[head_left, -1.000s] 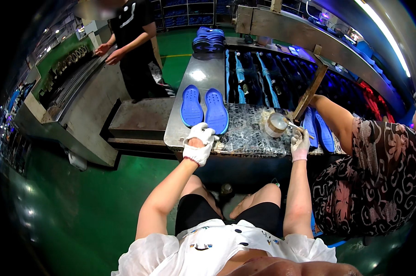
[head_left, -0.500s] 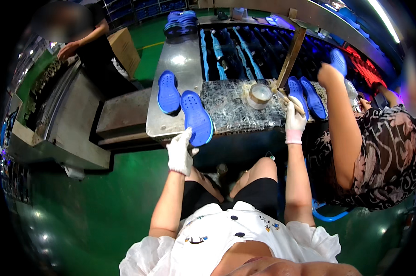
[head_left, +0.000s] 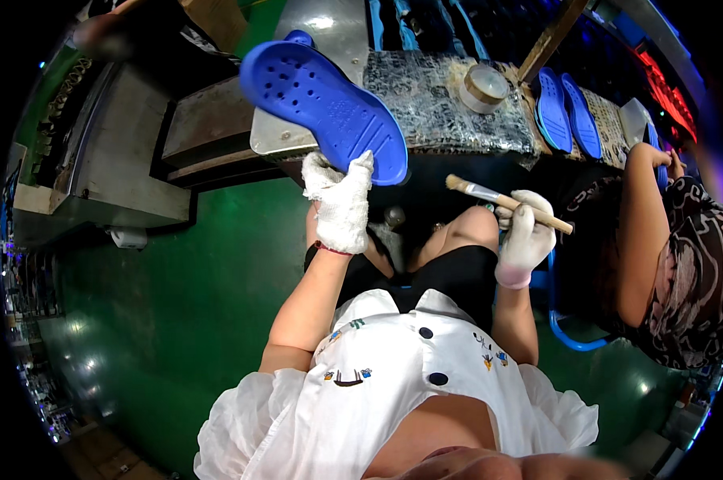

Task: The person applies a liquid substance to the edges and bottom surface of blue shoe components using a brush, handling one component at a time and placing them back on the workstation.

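Note:
My gloved left hand (head_left: 339, 196) grips the heel end of a blue shoe sole (head_left: 329, 112). The sole is raised and tilted above the bench corner, with its perforated face showing. Partly hidden behind it is another blue sole (head_left: 299, 38) on the metal bench top. My gloved right hand (head_left: 528, 232) is closed round the wooden handle of a brush (head_left: 497, 198). The bristles point left and hang in front of the bench edge, apart from the sole. A round tub (head_left: 484, 90) of pale contents stands on the plastic-covered bench part, beyond the brush.
Two blue soles, a left one (head_left: 553, 112) and a right one (head_left: 583, 120), lie on the bench to the right. A co-worker's arm (head_left: 645, 232) is close on that side. A slanted post (head_left: 552, 40) rises behind the tub. Grey machinery (head_left: 117, 160) stands left.
My left hand has lifted the sole up and nearer. The brush in my right hand has come back from beside the tub to over my knee. The co-worker's arm has lowered.

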`<state>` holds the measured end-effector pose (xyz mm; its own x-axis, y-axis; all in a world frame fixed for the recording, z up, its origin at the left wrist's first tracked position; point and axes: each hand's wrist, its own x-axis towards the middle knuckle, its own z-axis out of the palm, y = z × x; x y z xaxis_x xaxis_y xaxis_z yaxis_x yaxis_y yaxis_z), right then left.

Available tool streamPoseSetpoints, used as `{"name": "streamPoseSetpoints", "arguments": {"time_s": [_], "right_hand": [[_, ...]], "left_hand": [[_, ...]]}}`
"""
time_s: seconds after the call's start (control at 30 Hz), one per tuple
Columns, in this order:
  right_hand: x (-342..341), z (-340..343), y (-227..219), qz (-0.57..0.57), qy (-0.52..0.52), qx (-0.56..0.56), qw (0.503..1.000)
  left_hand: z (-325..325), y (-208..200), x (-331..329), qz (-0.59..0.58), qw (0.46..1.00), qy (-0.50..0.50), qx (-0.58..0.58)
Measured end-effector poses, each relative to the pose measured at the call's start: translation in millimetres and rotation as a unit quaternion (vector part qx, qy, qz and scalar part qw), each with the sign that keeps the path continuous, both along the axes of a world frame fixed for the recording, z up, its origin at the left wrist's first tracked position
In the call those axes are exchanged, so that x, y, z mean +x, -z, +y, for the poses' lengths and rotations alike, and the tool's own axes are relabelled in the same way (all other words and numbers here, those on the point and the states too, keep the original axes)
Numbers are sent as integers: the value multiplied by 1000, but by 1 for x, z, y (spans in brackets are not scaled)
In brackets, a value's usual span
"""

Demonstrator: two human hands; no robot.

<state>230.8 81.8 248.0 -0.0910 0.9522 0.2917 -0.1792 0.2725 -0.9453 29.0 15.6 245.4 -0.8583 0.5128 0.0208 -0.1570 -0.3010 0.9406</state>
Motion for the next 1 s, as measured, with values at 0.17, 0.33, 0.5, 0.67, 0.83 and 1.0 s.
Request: {"name": "streamPoseSetpoints", "arguments": {"time_s": [0.17,0.33,0.5,0.67,0.83,1.0], "right_hand": [[-18,-17,-12,-92,-16,172,981],[-36,-12,-12,-158,-30,310,937],[-27,-6,-11,-196,21,356,913],[-32,-6,-18,-188,-19,327,926],[-23,-3,-12,-198,34,342,918],[-28,-5,-15,-228,10,346,910]], "left_hand": [[-2,-18,22,60,997,-39,22],[-4,7,25,141,988,-48,-28],[-7,-4,33,122,992,-28,-33],[-3,8,31,175,984,-38,-17],[-1,-8,38,106,994,-13,-6],[0,-5,39,103,995,0,-15]]}}
